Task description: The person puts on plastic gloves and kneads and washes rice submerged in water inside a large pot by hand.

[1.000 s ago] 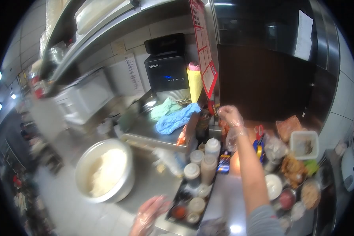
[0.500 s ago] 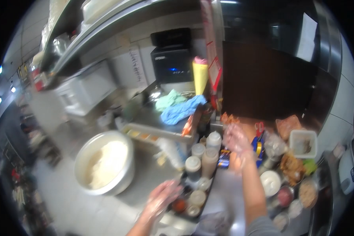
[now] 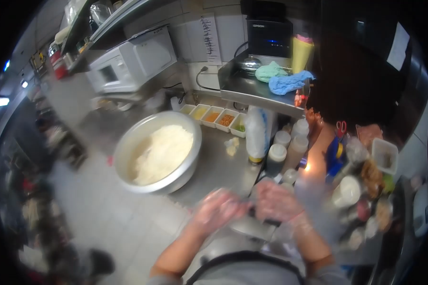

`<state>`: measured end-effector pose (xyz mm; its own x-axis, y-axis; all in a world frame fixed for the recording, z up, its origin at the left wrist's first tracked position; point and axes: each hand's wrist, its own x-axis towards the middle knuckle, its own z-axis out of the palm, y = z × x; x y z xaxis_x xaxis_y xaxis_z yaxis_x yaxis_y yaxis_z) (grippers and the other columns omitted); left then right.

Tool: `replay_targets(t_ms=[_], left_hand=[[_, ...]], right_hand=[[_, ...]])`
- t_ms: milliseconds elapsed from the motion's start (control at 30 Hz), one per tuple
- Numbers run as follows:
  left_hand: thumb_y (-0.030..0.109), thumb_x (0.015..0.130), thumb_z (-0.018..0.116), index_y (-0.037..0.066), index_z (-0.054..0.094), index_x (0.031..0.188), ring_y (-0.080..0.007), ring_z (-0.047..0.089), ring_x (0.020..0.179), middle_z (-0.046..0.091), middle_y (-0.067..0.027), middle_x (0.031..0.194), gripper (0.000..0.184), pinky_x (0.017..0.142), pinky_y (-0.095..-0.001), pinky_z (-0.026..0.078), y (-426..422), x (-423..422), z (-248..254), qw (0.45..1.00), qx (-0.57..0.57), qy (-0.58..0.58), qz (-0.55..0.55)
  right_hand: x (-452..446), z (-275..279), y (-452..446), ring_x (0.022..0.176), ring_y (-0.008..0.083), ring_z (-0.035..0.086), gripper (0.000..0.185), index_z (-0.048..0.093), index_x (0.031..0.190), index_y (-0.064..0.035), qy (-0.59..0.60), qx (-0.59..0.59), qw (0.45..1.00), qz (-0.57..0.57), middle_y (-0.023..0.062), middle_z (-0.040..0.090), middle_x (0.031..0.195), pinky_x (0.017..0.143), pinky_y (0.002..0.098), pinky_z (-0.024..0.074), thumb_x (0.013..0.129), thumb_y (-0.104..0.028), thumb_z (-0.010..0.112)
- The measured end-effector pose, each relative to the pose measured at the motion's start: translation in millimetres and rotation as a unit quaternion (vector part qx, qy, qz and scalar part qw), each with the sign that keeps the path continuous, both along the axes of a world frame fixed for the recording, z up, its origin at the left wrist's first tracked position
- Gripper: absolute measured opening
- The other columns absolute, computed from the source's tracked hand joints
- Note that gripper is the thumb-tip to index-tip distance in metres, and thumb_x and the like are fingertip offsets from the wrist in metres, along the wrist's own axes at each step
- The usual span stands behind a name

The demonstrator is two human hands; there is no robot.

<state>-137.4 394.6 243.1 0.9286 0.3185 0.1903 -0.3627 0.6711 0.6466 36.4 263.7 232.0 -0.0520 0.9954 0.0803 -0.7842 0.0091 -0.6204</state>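
Note:
My left hand [image 3: 220, 209] and my right hand [image 3: 277, 202] both wear clear plastic gloves and face each other low in the centre, a small gap apart. Motion blurs the fingers of both, and I cannot make out whether anything is between them. A large white bowl [image 3: 121, 166] holding white rice [image 3: 164, 154] stands to the left of my left hand. Just beyond my right hand are squeeze bottles, one with dark contents [image 3: 275, 160] and one with brownish contents [image 3: 296, 152]. A wrapped white bag [image 3: 256, 133] stands beside them.
Small trays of toppings [image 3: 212, 117] line the back. Above them, a metal shelf [image 3: 257, 97] carries green [image 3: 271, 71] and blue cloths [image 3: 287, 83] and a printer [image 3: 270, 40]. A microwave [image 3: 131, 59] is at the back left. Food containers [image 3: 385, 156] and red scissors [image 3: 341, 127] are at right.
The view has swung left. My right hand has come back from the far side of the counter, past the bottles, and is now near my left hand.

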Motion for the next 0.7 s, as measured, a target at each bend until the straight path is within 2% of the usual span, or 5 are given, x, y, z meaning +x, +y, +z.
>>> replay_targets(t_ms=[100,200,333,433,700], left_hand=[[0.029,0.09,0.051,0.005,0.051,0.077,-0.0184,0.05,0.045,0.048,-0.0009,0.049,0.028,0.041,-0.0311,0.042,15.3,-73.2,-4.4,0.997,-0.041,-0.046,-0.049],[0.029,0.091,0.05,-0.006,0.037,0.123,-0.0427,0.062,0.083,0.053,-0.0321,0.097,0.05,0.051,-0.0455,0.051,38.2,-138.9,-37.6,0.937,-0.214,-0.099,-0.257],[0.045,0.085,0.059,-0.012,0.013,0.134,-0.0534,0.053,0.099,0.027,-0.0383,0.131,0.088,0.054,-0.039,0.054,55.8,-170.0,-26.1,0.901,-0.062,-0.124,-0.412],[0.052,0.079,0.064,-0.007,-0.005,0.139,-0.0607,0.043,0.108,0.008,-0.0376,0.141,0.109,0.066,-0.0439,0.055,59.9,-170.1,-27.6,0.866,0.039,-0.263,-0.423],[0.057,0.083,0.055,0.02,0.007,0.148,-0.0435,0.045,0.12,0.014,-0.0235,0.149,0.089,0.096,-0.0592,0.037,71.4,-171.7,-41.9,0.892,-0.09,-0.123,-0.426]], right_hand=[[-68.2,-21.7,38.1,0.061,0.0089,0.042,0.022,0.045,0.106,-0.008,-0.043,0.004,0.997,0.068,-0.0014,0.043,0.074,0.061,0.0266,0.0404,0.089,-0.015,0.057],[-150.0,-33.3,87.9,0.071,0.009,0.048,0.018,0.046,0.101,-0.0078,-0.03,-0.042,0.994,0.099,-0.0004,0.047,0.08,0.065,0.0284,0.0426,0.089,-0.015,0.057],[-235.5,-27.0,116.7,0.083,0.0069,0.044,0.01,0.049,0.094,-0.0089,-0.041,-0.047,0.988,0.144,-0.0014,0.047,0.087,0.075,0.0247,0.0392,0.089,-0.016,0.051],[-254.4,-120.9,155.5,0.103,0.0173,0.046,0.036,0.051,0.116,-0.0057,-0.229,0.214,0.942,0.119,0.0056,0.049,0.109,0.09,0.0318,0.0381,0.094,-0.033,0.045],[-236.2,-104.1,104.0,0.104,0.015,0.052,0.038,0.053,0.117,-0.0067,-0.457,-0.093,0.882,-0.063,0.0051,0.056,0.113,0.089,0.0293,0.042,0.086,-0.028,0.061]])
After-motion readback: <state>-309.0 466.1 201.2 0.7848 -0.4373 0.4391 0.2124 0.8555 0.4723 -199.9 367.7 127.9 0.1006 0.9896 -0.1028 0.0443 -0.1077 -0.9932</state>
